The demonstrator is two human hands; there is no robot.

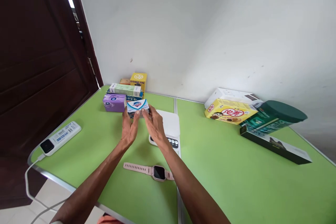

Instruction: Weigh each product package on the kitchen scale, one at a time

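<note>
Between my two hands is a white and blue soap box (138, 104) with a shield logo on its top. My left hand (129, 126) is closed on the box's left side, its thumb at the near edge. On the opposite side, my right hand (154, 122) grips the box, thumb also at the near edge. A purple tissue pack (114, 102) lies just left of the box. Behind are a pale green carton (124, 89) and a yellow box (139, 79). Partly hidden by my right hand and forearm is a white kitchen scale (170, 124).
A pink-strapped smartwatch (159, 173) lies near my right forearm. A white cabled device (61, 138) sits at the left edge. On the right stand a yellow snack box (231, 112), a dark green canister (278, 115) and a long black box (275, 145). A wall rises behind the green table (223, 171).
</note>
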